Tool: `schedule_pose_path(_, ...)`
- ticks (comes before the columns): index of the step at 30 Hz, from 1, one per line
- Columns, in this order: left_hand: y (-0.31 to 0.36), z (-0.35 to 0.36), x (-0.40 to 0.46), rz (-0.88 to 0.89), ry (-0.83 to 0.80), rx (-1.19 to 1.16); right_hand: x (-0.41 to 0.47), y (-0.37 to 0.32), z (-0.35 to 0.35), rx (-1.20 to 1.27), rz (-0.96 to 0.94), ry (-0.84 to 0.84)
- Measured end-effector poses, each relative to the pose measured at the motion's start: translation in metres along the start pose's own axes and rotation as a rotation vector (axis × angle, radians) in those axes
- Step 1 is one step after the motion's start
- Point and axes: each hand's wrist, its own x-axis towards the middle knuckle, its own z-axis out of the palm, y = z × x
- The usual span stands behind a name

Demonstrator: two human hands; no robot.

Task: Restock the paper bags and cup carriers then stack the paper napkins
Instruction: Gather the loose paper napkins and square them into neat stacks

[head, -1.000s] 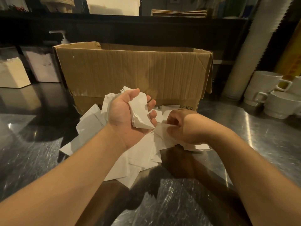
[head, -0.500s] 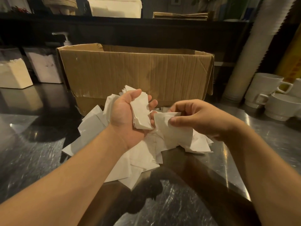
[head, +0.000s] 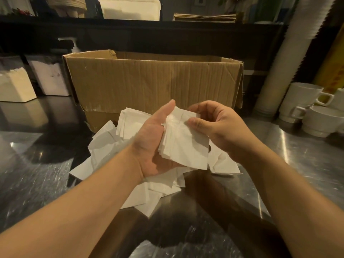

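A small stack of white paper napkins (head: 184, 146) lies in my left hand (head: 150, 144), which is palm up with its thumb along the stack's left edge. My right hand (head: 216, 127) pinches the top napkin of that stack at its upper right, thumb on top. Under both hands a loose heap of napkins (head: 111, 146) is spread on the steel counter (head: 37, 183), in front of a brown cardboard box (head: 149, 81). Folded brown paper bags (head: 204, 16) lie on the back shelf.
White mugs (head: 301, 101) and bowls (head: 320, 121) stand at the right beside a tall stack of white cups (head: 290, 53). Two white napkin holders (head: 14, 86) and a pump bottle (head: 75, 45) sit at the left. A dark shelf runs behind the box.
My right hand lifted a napkin off the heap and brought it onto the stack in my left hand. My left hand turned more palm up.
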Motion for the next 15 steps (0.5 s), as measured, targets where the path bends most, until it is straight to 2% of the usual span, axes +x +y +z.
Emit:
schedule_pose_path(6, 0.0033, 0.0083, -0.0047, 0.069, 0.170, 0.070, 0.0037, -0.0035, -0.0033, -0.248, 0.184, -0.009)
schedule_pose_path(10, 0.0016, 0.0077, -0.0025, 0.044, 0.143, 0.042, -0.0001, -0.0060, -0.0051, -0.258, 0.163, -0.004)
schedule_pose_path(15, 0.0008, 0.0055, -0.0035, -0.009, 0.021, 0.005, -0.0031, -0.0088, -0.0017, -0.093, 0.082, 0.035)
